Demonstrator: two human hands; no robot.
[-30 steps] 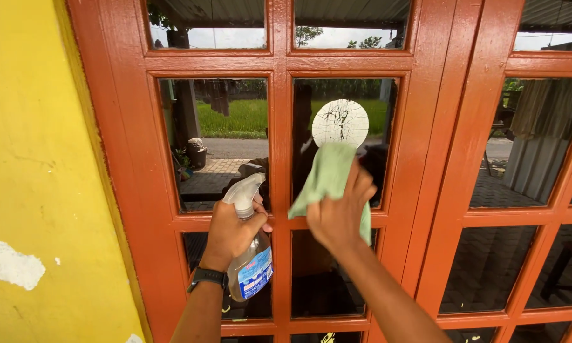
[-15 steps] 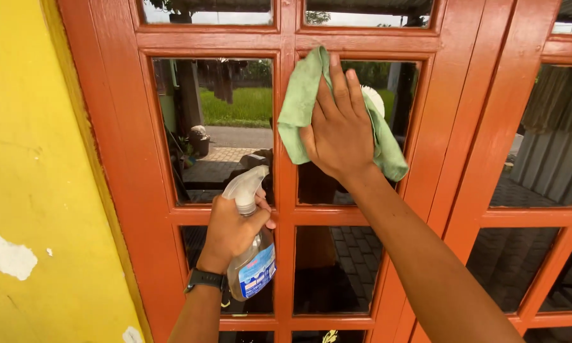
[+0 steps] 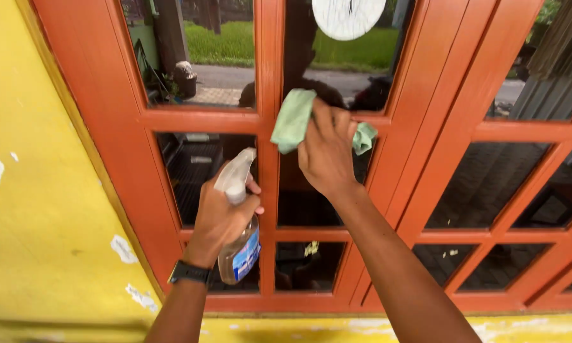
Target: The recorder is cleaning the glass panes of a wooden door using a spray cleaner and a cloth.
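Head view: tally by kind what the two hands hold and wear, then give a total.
Spray bottle, in the left hand: 1
Green cloth, under the right hand: 1
Black wristwatch, on the left wrist: 1
Total: 3

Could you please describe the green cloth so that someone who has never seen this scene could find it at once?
Start at the orange-red window frame beside the yellow wall. On its horizontal bar under the top panes, the right hand presses a crumpled green cloth. It is the only soft, pale green thing there; the left hand holds a clear spray bottle.
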